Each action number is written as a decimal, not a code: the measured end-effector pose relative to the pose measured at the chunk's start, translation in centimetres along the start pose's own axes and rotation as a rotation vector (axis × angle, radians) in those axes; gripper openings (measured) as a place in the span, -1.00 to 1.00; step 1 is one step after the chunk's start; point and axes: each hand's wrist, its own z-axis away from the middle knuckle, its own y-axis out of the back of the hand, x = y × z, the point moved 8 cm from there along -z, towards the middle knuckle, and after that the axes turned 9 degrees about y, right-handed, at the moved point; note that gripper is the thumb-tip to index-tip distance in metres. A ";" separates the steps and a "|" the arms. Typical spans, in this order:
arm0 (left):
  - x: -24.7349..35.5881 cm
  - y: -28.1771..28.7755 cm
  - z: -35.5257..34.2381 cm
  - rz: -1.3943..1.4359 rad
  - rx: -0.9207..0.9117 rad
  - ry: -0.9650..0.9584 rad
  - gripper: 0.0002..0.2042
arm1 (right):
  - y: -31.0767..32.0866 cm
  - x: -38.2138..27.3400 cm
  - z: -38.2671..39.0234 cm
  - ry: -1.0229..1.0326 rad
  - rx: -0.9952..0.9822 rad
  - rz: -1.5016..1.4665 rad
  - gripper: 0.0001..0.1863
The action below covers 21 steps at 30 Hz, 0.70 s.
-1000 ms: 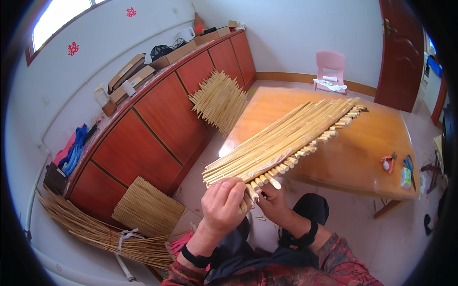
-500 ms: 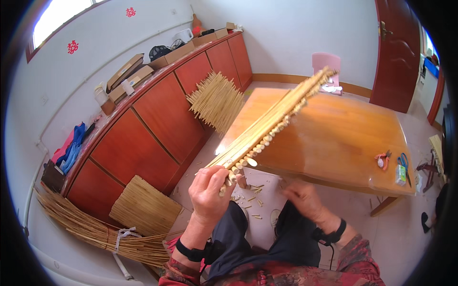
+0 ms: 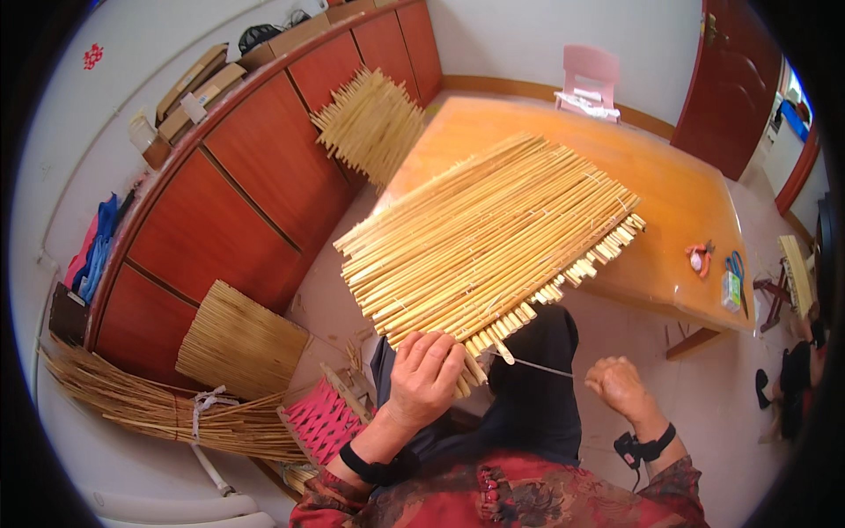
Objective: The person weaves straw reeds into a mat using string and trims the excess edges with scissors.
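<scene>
My left hand (image 3: 427,378) grips a stiff mat of straight yellow reed sticks (image 3: 488,238) by its lower corner. The mat is held tilted over the table's near side and my lap, stick ends uneven along its right edge. Out to the right of it, my right hand (image 3: 620,387) is closed, fingertips pinched; what they hold is too small to make out. A thin grey cord or wire (image 3: 541,368) runs from under the mat toward those fingers.
Wooden table (image 3: 695,211) with orange-handled pliers (image 3: 700,258), blue scissors (image 3: 738,264); pink chair (image 3: 591,75) behind. Red cabinet (image 3: 246,167) along the left wall, reed mats (image 3: 238,339) against it, long reed bundle (image 3: 132,396) beside a pink woven seat (image 3: 321,418). Open door (image 3: 731,79) at back right.
The mat has swung from nearly edge-on to show its broad face. My right hand left the mat and moved right, grey cord now visible toward it. The view has shifted.
</scene>
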 end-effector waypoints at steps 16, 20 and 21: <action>-3.3 -2.3 -0.3 0.078 -0.239 -0.008 -0.62 | -2.0 -9.5 -15.2 -0.183 0.267 -1.425 -0.79; -6.1 -2.5 -0.2 -0.023 -0.339 0.113 -0.53 | -2.1 -9.3 -15.9 -0.102 0.335 -1.497 -0.81; -6.4 -3.0 -0.3 -0.020 -0.347 0.116 -0.53 | -2.5 -9.2 -16.0 -0.177 0.305 -1.560 -0.81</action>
